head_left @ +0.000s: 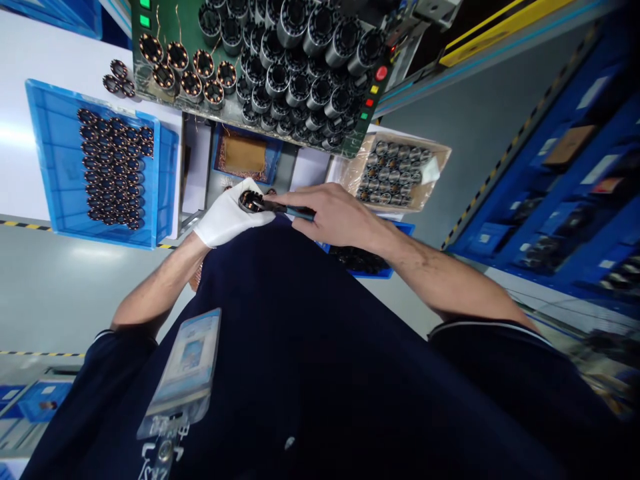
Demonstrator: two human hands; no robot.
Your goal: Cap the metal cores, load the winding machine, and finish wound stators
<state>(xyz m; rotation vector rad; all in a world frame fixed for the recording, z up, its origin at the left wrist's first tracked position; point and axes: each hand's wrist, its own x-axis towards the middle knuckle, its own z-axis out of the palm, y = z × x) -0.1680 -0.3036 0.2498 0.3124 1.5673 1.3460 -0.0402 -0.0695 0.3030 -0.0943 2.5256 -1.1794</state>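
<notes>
My left hand (227, 217), in a white glove, is closed around a round stator with copper windings (249, 201). Bare and ungloved, my right hand (327, 212) grips a dark hand tool (295, 211) that looks like pliers or cutters. The tool's tip touches the stator at its open face. Both hands are close together in front of my dark shirt. Beyond them, the green work surface (230, 119) carries many grey metal cylinders (299, 89) and several wound stators (191, 84), some with loose copper wires.
At left a blue crate (167, 180) holds rows of wound stators; three more stators (119, 79) sit behind it. A small blue tray (273, 167) lies below the work surface. A cardboard box (443, 155) with metal parts is at right, near blue shelving (525, 180).
</notes>
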